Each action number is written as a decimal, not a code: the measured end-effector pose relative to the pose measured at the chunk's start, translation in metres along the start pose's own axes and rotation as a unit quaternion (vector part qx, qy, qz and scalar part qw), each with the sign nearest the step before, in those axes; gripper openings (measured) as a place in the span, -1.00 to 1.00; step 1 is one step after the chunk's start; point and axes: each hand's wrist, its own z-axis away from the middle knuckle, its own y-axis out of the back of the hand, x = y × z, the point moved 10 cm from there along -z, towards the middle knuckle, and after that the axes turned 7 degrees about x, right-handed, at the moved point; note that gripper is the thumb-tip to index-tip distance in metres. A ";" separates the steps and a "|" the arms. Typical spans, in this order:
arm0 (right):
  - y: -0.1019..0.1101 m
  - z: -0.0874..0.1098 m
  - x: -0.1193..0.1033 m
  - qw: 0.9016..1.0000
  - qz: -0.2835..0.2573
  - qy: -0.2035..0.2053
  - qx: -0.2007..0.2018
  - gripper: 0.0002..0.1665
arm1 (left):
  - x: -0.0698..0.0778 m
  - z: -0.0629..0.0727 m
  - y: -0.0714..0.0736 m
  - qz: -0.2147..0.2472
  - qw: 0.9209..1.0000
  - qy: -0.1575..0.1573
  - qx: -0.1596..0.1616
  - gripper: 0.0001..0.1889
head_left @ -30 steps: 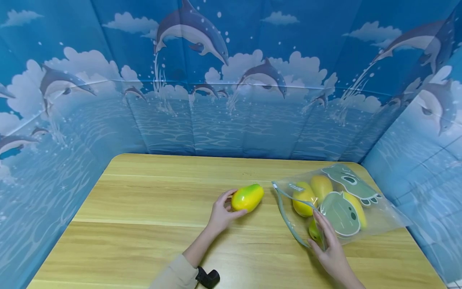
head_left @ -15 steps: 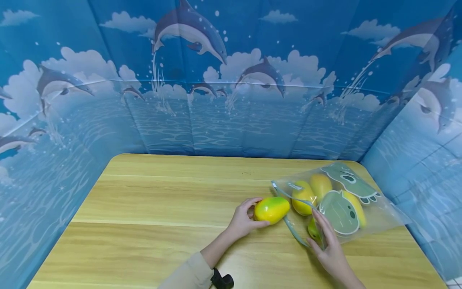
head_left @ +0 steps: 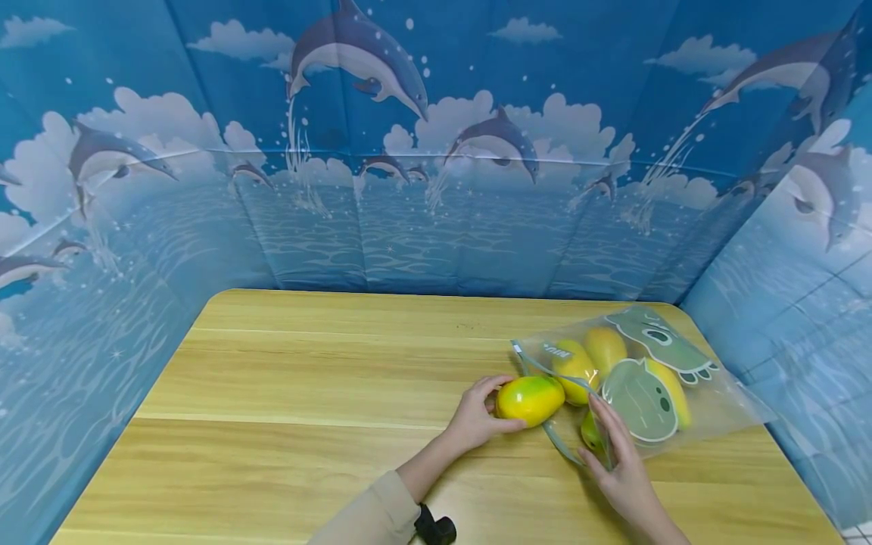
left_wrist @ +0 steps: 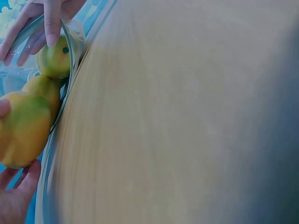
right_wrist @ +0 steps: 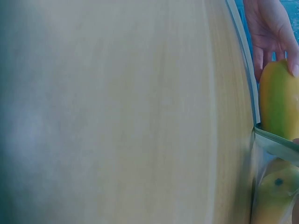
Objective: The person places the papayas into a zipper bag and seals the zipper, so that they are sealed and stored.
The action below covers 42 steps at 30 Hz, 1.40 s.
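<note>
My left hand (head_left: 477, 416) grips a yellow mango (head_left: 530, 401) with a green patch, thumb on the near side and fingers on the far side. This mango is at the mouth of a clear zip bag (head_left: 725, 409) with green cartoon prints, overlapping its green-edged opening. My right hand (head_left: 628, 481) holds the near edge of that opening, keeping it apart. Several yellow fruits lie inside, among them a mango (head_left: 606, 350) at the back and a greener one (head_left: 591, 433) beside my right fingers. In the left wrist view, the held mango (left_wrist: 23, 133) appears close to the bagged fruit (left_wrist: 55, 60).
The bag lies on the right part of a wood-grain table (head_left: 286, 393). A blue dolphin-print curtain (head_left: 436, 227) hangs behind the table and along both sides. On my left wrist is a black device (head_left: 436, 528).
My left hand has carried the mango rightward and slightly nearer, from the bare table to the bag's opening. My right hand and the bag have stayed about where they were.
</note>
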 end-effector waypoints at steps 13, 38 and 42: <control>-0.001 -0.001 -0.001 1.000 0.002 0.004 -0.006 0.09 | 0.001 -0.005 -0.016 -0.010 1.000 -0.011 -0.017 -0.35; -0.003 0.000 -0.001 1.000 0.011 0.008 -0.012 0.08 | 0.004 -0.009 -0.048 -0.060 0.998 -0.022 -0.002 -0.34; -0.003 0.000 -0.001 1.000 0.005 0.010 -0.012 0.07 | 0.006 -0.011 -0.050 -0.071 0.997 -0.023 0.011 -0.35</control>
